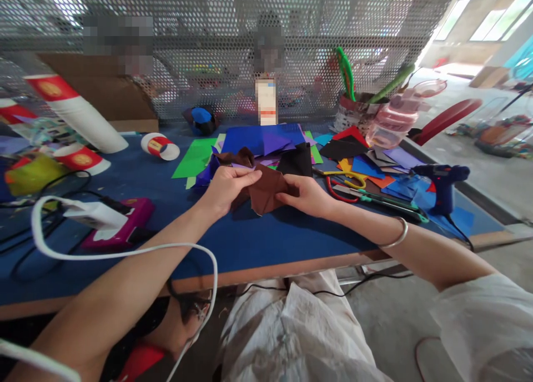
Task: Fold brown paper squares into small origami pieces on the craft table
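A folded piece of brown paper [266, 190] is held up between my two hands, just above the near part of the blue table. My left hand [227, 187] pinches its upper left edge with thumb and fingers. On the other side my right hand [307, 196] grips the right edge, its thumb lying across the front. More crumpled brown paper [241, 157] lies right behind the held piece. Sheets of blue paper [245, 139], green paper [194, 157] and black paper [295, 161] are stacked beyond my hands.
Scissors [345, 185], a green utility knife [387, 203] and a blue glue gun [443, 185] lie to the right. A pink bottle [393, 118] stands behind them. At left are paper cups [160, 146] and a purple power strip [120, 221]; a white cable [166, 250] crosses over my left forearm.
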The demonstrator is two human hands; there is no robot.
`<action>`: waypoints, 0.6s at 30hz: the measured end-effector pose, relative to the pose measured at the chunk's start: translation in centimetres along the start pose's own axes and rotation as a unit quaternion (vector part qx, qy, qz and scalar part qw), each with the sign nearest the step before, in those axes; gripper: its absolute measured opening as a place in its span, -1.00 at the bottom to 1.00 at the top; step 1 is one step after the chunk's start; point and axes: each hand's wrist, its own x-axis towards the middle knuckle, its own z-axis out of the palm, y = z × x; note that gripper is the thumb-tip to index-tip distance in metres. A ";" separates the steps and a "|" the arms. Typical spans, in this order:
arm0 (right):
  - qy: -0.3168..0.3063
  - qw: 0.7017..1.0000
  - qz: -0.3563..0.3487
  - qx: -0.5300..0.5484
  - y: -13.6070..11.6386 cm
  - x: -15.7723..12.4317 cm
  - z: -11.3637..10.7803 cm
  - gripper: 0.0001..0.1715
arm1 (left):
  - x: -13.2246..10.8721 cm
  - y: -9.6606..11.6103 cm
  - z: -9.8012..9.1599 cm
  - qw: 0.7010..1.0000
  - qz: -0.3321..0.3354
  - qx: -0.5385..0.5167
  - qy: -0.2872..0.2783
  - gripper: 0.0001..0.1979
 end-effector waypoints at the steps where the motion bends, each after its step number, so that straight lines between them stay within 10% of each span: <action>1: 0.001 1.000 -0.001 -0.003 -0.1 0.0 -0.1 -0.81 | 0.1 0.0 -0.1 0.999 -0.025 -0.021 -0.002 -0.67; 18: 0.028 0.996 0.058 0.057 0.4 0.5 -0.6 -0.77 | 0.4 -0.3 0.2 0.989 -0.101 -0.107 0.006 -0.68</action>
